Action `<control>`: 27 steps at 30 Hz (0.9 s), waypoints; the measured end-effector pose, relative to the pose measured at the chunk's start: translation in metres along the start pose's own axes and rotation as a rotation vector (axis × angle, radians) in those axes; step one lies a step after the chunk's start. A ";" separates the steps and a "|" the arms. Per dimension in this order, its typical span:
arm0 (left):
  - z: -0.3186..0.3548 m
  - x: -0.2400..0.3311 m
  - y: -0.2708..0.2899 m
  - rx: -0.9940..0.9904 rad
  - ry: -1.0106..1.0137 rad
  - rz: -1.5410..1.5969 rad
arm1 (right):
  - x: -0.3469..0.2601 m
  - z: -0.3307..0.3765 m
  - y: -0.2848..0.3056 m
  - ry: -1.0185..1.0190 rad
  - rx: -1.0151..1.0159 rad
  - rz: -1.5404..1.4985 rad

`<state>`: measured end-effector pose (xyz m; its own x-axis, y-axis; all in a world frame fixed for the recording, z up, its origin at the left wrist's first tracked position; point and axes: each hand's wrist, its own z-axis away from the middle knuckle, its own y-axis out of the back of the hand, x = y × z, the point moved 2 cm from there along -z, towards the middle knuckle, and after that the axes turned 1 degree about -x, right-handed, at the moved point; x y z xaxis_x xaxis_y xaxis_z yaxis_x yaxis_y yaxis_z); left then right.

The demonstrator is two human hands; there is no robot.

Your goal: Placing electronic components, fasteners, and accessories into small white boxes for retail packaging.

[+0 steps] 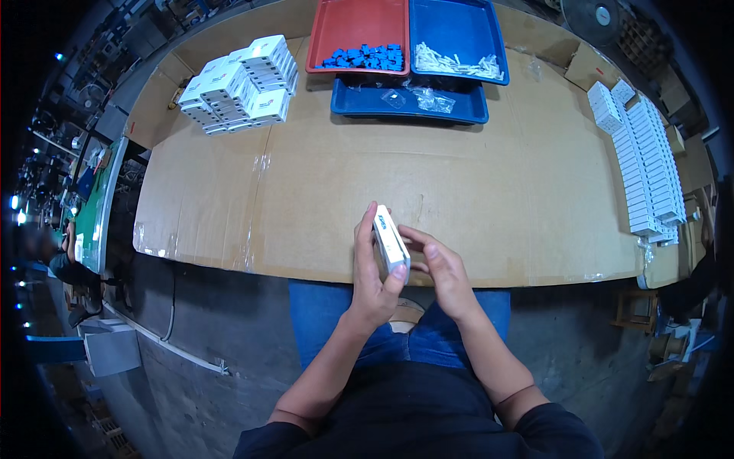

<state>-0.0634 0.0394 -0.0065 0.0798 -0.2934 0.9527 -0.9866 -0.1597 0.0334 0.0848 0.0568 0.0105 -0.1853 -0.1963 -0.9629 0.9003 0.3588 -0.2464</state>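
light: bright overhead — table evenly lit | edges: dark, fisheye-bent | blur: slight

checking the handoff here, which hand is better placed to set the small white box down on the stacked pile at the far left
Left, probably. The left hand already grips the small white box, and the stacked white boxes lie on its side of the cardboard-covered table. The right hand only touches the box's side.

Setting: factory packing or assembly station. Worktable [321,191] covered in taped cardboard sheets. Far edge: red tray [359,23] with small blue parts [365,56], blue tray [459,27] with small white parts [457,63], second blue tray [409,103] with clear bags. Stacked white cartons [241,84] at left, rows of white boxes [646,164] at right. Bare concrete floor [206,321]; more workbenches [95,199] along the left.
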 end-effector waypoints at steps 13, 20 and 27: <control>0.006 -0.008 -0.009 0.108 -0.152 -0.174 | 0.020 0.006 -0.027 -0.042 0.039 -0.224; 0.012 -0.012 -0.005 0.169 -0.174 -0.114 | 0.009 0.014 -0.042 0.033 0.014 -0.121; 0.015 -0.009 -0.005 0.217 -0.199 -0.017 | 0.018 0.020 -0.043 0.049 0.002 -0.037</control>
<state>-0.0569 0.0287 -0.0202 0.1436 -0.4646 0.8738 -0.9332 -0.3575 -0.0367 0.0505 0.0197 0.0064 -0.2374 -0.1649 -0.9573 0.8932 0.3504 -0.2819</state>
